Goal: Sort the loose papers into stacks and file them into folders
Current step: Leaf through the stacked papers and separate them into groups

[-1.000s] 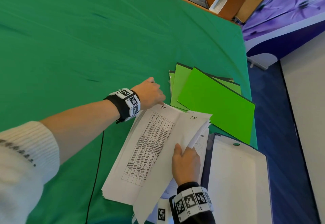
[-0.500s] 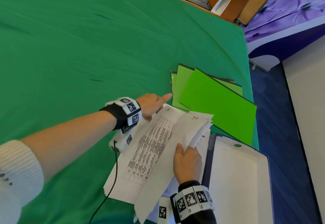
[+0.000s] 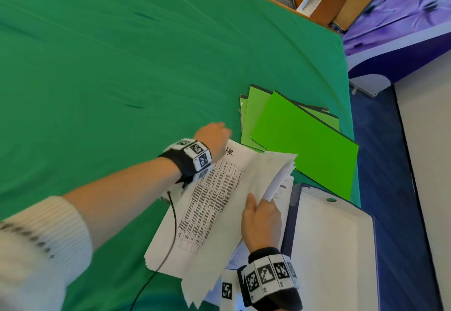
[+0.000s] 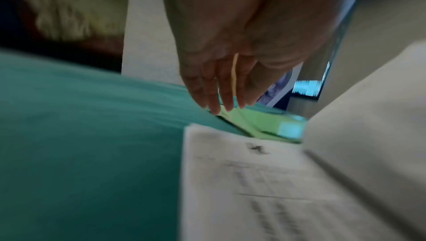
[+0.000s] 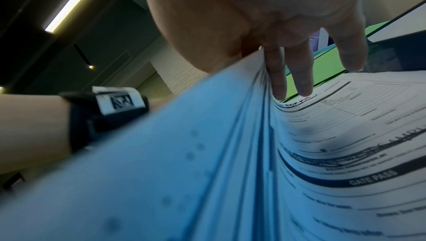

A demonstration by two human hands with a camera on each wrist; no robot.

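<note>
Reaching: left hand [image 3: 214, 137], fingers straight and unladen, has moved off the HR sheet [image 3: 210, 196] toward the green folders [image 3: 302, 139] at 1 o'clock. Right hand [image 3: 262, 220] still grasps lifted papers [image 3: 280, 171]. Judged: folder selection next, filing pending.

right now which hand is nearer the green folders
Left. The left hand hovers just beside the green folders; the right hand is farther back, holding lifted papers.

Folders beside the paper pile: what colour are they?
Bright lime green with dark edges; the folders show best in the head view, lighter than the green tablecloth.
</note>
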